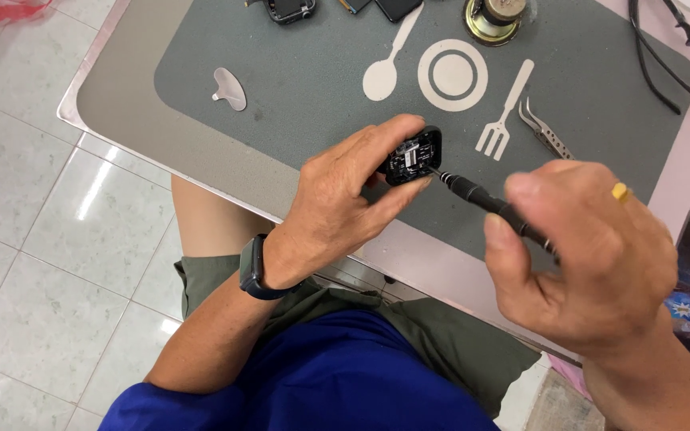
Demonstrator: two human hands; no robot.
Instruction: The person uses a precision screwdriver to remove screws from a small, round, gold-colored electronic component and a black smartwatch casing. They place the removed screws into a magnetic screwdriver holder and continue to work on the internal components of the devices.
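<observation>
My left hand (345, 195) pinches a small black watch body (413, 156) with its insides exposed, held just above the grey mat (297, 88). My right hand (592, 259) grips a thin black screwdriver (481, 198). The screwdriver's tip touches the right edge of the open watch body. A dark watch sits on my left wrist, and a yellow ring is on a finger of my right hand.
On the mat lie a grey pry pick (229, 88), metal tweezers (545, 128), a round brass-coloured speaker part (493, 17), black glasses (676, 52) and dark device parts (289, 9) at the far edge. The table edge (201, 172) runs above my knees, over a tiled floor.
</observation>
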